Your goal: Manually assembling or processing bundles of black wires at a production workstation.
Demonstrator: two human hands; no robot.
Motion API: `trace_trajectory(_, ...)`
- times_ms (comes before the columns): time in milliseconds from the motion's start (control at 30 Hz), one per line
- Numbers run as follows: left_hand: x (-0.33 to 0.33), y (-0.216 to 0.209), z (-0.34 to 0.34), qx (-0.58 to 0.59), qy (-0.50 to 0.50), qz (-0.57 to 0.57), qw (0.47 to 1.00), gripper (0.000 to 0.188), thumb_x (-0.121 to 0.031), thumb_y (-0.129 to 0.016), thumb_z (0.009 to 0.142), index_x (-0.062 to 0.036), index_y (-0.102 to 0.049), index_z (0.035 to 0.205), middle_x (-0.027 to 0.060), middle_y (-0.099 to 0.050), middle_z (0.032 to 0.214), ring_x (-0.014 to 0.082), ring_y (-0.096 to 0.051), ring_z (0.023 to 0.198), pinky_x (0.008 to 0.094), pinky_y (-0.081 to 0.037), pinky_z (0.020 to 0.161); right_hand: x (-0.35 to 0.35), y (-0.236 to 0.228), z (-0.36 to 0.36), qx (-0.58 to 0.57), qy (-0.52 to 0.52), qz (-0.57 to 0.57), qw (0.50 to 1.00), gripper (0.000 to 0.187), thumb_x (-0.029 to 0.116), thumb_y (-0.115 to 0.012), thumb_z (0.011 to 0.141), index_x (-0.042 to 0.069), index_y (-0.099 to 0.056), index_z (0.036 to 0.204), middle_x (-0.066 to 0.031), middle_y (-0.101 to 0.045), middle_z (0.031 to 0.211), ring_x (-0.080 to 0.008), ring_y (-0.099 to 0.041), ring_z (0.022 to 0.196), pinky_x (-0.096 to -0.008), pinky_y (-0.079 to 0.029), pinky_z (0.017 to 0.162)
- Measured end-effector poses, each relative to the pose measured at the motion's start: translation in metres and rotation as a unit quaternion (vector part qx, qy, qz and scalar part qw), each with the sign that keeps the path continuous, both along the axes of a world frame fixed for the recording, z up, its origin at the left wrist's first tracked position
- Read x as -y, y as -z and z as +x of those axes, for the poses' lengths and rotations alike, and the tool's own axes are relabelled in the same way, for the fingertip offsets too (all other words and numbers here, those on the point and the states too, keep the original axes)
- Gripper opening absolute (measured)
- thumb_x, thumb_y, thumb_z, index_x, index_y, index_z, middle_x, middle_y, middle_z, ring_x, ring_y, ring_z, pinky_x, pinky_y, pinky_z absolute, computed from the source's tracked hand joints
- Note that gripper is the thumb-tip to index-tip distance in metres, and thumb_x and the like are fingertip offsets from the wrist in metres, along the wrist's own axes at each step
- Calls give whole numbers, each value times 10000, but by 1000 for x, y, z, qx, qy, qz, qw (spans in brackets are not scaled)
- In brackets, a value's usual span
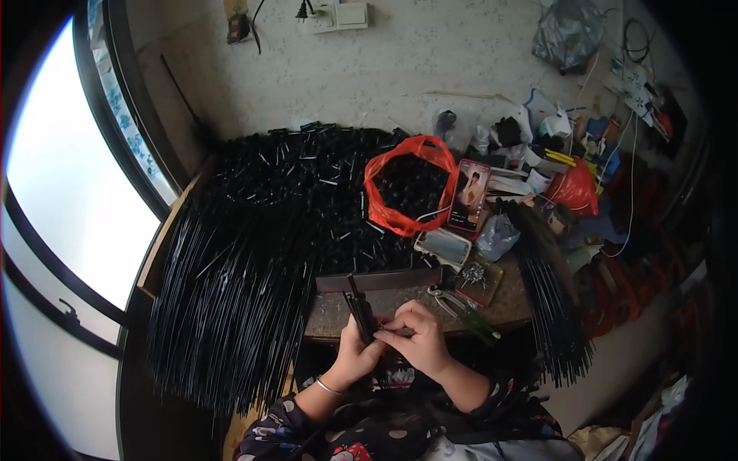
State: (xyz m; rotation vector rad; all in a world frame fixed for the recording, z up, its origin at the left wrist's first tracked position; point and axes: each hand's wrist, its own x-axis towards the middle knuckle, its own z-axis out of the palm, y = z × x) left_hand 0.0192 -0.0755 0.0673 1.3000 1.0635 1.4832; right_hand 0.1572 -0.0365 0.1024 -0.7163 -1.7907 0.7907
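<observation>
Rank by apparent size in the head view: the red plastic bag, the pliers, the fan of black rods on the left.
1. Fan of black rods, by far the largest.
2. Red plastic bag.
3. Pliers, smallest, though they lie nearer the camera than the bag.

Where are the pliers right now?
In the head view, the pliers lie on the workbench just right of the right hand, below the small tray of screws.

The left hand (355, 355) covers the lower end of the black rods (360, 311), and what the right hand (419, 342) pinches is too small to tell. The bench (507, 303) front edge is partly hidden behind both hands. The rod bundle (231, 307) hides the bench's left edge.
</observation>
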Motion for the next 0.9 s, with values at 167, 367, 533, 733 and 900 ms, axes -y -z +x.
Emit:
trace_trajectory(167,9,-76,-6,-47,64,84,993,160,0,-591,780,16,-570,937,77,-609,895,183,-594,853,293,-464,756,31,-57,13,100,105,261,955,228,63,-733,649,21,-648,856,-60,-573,854,-238,-545,760,-343,-441,689)
trace_trajectory(367,20,-74,-22,35,71,79,994,128,6,-651,774,-24,-531,809,35,-579,772,99,-538,717,243,-431,639,15,29,92,348,222,128,902,450,120,-695,713,60,-560,1138,-170,-491,1160,-354,-480,1034,-422,-432,816)
trace_trajectory(533,14,-78,-1,-61,34,122,990,272,33,-698,707,-39,-541,918,-42,-486,642,16,-420,566,185,-330,516,11,107,130,548,259,72,792,537,82,-688,682,108,-513,1189,-157,-416,1141,-330,-456,994,-425,-420,818)
trace_trajectory(733,9,-90,-18,-139,32,100,985,741,-140,-840,608,-15,-457,1229,59,-622,987,88,-567,907,249,-447,822,24,35,99,-53,-14,-476,878,199,-12,-634,711,10,-568,897,-61,-475,1063,-143,-518,873,-242,-424,784)
trace_trajectory(900,0,-86,-28,7,21,114,993,1027,-262,-903,476,15,-368,1308,73,-602,1086,133,-552,1024,282,-407,930,51,-47,89,243,52,176,953,183,166,-738,575,83,-613,679,-83,-522,976,-330,-451,999,-427,-356,822)
